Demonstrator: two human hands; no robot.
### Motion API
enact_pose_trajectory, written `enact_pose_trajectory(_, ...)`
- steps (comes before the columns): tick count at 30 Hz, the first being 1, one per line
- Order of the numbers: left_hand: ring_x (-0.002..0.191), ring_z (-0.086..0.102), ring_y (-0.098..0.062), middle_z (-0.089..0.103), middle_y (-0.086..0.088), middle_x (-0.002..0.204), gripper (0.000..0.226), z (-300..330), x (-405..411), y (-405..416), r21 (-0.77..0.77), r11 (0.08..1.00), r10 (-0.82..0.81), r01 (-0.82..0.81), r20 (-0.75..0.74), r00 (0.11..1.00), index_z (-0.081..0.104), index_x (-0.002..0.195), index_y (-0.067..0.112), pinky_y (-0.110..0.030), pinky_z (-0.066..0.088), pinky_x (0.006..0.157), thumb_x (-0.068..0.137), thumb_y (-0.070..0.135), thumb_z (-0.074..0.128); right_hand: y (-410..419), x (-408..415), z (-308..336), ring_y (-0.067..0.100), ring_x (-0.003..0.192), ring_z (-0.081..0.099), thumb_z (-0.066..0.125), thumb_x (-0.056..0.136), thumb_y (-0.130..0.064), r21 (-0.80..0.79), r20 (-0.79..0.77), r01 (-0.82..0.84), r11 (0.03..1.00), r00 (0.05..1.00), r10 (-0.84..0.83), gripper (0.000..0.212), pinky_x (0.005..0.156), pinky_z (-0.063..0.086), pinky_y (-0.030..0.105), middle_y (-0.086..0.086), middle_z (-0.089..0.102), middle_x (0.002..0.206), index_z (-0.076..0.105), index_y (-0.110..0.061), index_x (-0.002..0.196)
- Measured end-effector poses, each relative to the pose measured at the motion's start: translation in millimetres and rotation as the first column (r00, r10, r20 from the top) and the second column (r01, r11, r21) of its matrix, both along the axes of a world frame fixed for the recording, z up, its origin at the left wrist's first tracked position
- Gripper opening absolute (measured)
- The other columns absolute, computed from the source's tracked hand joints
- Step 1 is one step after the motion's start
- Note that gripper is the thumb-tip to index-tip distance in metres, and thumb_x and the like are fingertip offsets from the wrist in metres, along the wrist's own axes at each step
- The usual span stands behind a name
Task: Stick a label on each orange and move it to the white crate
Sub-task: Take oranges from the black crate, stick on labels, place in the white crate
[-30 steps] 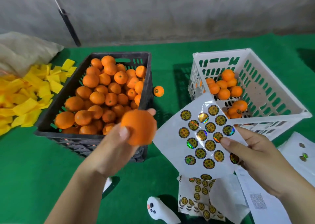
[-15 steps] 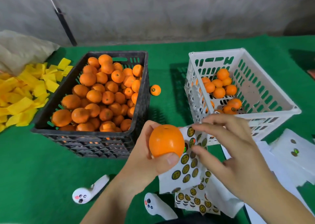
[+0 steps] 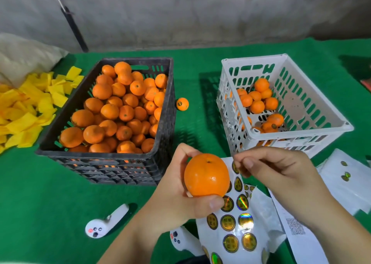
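Note:
My left hand (image 3: 172, 195) grips an orange (image 3: 206, 175) between thumb and fingers, in front of the black crate (image 3: 96, 155) that is full of oranges. A label sheet (image 3: 234, 223) with round gold and holographic stickers hangs just behind and below the orange, under my left thumb. At the sheet's top edge, my right hand (image 3: 281, 175) pinches a label with thumb and forefinger, right of the orange. Several oranges lie in the white crate (image 3: 297, 135) at the right, some with labels showing.
One labelled orange (image 3: 182, 104) lies on the green mat between the crates. Two white controllers (image 3: 106, 221) (image 3: 180, 241) lie near the front edge. Yellow paper pieces (image 3: 24, 107) are piled at the left, more white sheets (image 3: 351, 183) at the right.
My left hand brought the orange from beside the black crate to the label sheet. My right hand let go of the sheet's edge and now pinches at its top.

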State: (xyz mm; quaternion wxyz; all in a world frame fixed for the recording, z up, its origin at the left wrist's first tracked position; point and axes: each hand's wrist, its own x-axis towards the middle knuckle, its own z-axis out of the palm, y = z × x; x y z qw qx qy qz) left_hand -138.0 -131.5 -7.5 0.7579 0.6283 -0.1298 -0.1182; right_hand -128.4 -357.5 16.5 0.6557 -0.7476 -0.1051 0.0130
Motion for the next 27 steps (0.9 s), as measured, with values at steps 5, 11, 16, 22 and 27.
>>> enact_pose_trajectory(5, 0.095, 0.07, -0.012, 0.064, 0.012, 0.109, 0.073, -3, 0, -2, 0.025, 0.999, 0.021, -0.021, 0.007, 1.0, 0.047, 0.115, 0.026, -0.024, 0.055, 0.072, 0.066, 0.051, 0.094, 0, -5, 1, 0.017, 0.085, 0.075, 0.077, 0.075, -0.036, -0.061, 0.035, -0.003, 0.998, 0.999, 0.006, 0.02, 0.081, 0.059, 0.02, 0.001, 0.079, 0.092, 0.084, -0.032, 0.094)
enact_pose_trajectory(11, 0.101, 0.07, -0.011, 0.063, 0.018, 0.114, 0.063, -4, -3, -4, 0.004, 1.0, -0.006, 0.006, 0.03, 1.0, 0.05, 0.113, 0.038, -0.022, 0.056, 0.074, 0.069, 0.041, 0.094, 2, -3, 1, 0.011, 0.082, 0.074, 0.079, 0.074, -0.04, -0.135, 0.034, 0.051, 0.99, 0.998, -0.047, 0.022, 0.075, 0.057, 0.016, -0.005, 0.079, 0.088, 0.082, -0.037, 0.095)
enact_pose_trajectory(16, 0.105, 0.069, -0.014, 0.062, 0.013, 0.117, 0.066, -8, -5, -7, 0.054, 0.998, -0.04, 0.038, 0.043, 0.998, 0.05, 0.116, 0.037, -0.025, 0.056, 0.076, 0.069, 0.037, 0.096, -1, 0, -5, 0.0, 0.073, 0.073, 0.076, 0.09, -0.013, -0.159, 0.0, 0.067, 0.985, 0.998, -0.068, 0.034, 0.066, 0.053, 0.008, -0.011, 0.08, 0.083, 0.083, -0.047, 0.09)
enact_pose_trajectory(22, 0.107, 0.067, -0.018, 0.062, 0.007, 0.119, 0.069, -13, -5, -9, 0.098, 0.994, -0.045, 0.038, 0.066, 0.997, 0.048, 0.121, 0.034, -0.027, 0.055, 0.079, 0.071, 0.033, 0.096, -1, 1, -8, 0.01, 0.064, 0.071, 0.074, 0.093, -0.016, -0.202, -0.003, 0.11, 0.973, 0.994, -0.113, 0.03, 0.06, 0.054, 0.012, -0.006, 0.078, 0.074, 0.083, -0.043, 0.082)
enact_pose_trajectory(27, 0.117, 0.066, -0.024, 0.061, 0.007, 0.126, 0.073, -17, -6, -11, 0.148, 0.988, -0.057, 0.044, 0.081, 0.995, 0.046, 0.124, 0.034, -0.031, 0.058, 0.083, 0.071, 0.031, 0.097, 2, 0, -16, 0.009, 0.07, 0.064, 0.069, 0.092, -0.016, -0.413, 0.351, 0.366, 0.834, 0.909, -0.225, 0.018, 0.062, 0.047, 0.015, -0.013, 0.07, 0.074, 0.075, -0.027, 0.08)
